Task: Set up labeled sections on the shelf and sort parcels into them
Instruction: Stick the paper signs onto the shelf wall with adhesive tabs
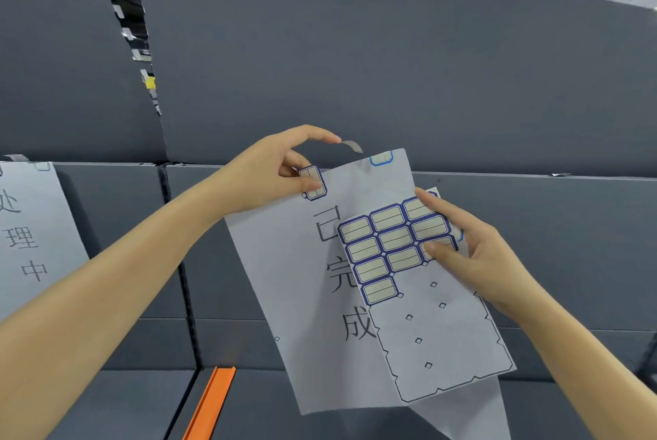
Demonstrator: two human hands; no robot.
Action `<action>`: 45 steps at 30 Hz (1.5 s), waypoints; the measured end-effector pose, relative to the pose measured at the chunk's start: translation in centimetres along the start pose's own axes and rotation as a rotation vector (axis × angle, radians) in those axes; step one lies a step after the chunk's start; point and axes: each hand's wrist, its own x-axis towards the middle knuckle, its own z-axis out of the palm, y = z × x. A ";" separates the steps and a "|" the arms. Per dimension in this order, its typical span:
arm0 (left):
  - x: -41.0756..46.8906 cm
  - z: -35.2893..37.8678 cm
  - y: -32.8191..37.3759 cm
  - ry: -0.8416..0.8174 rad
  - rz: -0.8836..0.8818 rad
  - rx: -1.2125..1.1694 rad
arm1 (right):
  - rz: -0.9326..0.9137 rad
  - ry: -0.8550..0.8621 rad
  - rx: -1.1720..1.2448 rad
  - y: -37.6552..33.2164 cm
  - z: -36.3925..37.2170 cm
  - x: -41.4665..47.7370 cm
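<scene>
A white paper sign [309, 297] with large black characters hangs tilted in front of the grey shelf board [533, 244]. My left hand [273, 172] pinches its top left corner, thumb on a blue-bordered sticker [314, 183]; a small grey strip [352, 146] sticks to my index fingertip. A light-blue sticker [381, 157] sits at the sign's top right corner. My right hand [476, 254] holds a sticker sheet [419, 297] against the sign, thumb on the remaining blue labels [384, 247].
Another white sign [25, 236] with black characters hangs on the shelf at the far left. Tall grey panels [391, 66] rise behind. An orange rail [209, 404] lies on the grey shelf surface below my hands.
</scene>
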 end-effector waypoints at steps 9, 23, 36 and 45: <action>-0.4 -2.6 1.6 0.139 -0.015 0.029 | 0.003 0.052 -0.018 -0.1 -0.5 -0.4; 1.8 -1.0 0.7 -0.029 -0.153 0.258 | -0.073 -0.023 -0.043 -0.6 -0.2 -0.8; 2.1 -0.9 0.1 -0.012 -0.187 0.218 | -0.090 -0.032 -0.018 -0.9 -0.3 -1.2; 1.8 -1.1 0.2 -0.014 -0.184 0.228 | -0.068 -0.046 0.012 -0.8 -0.2 -1.3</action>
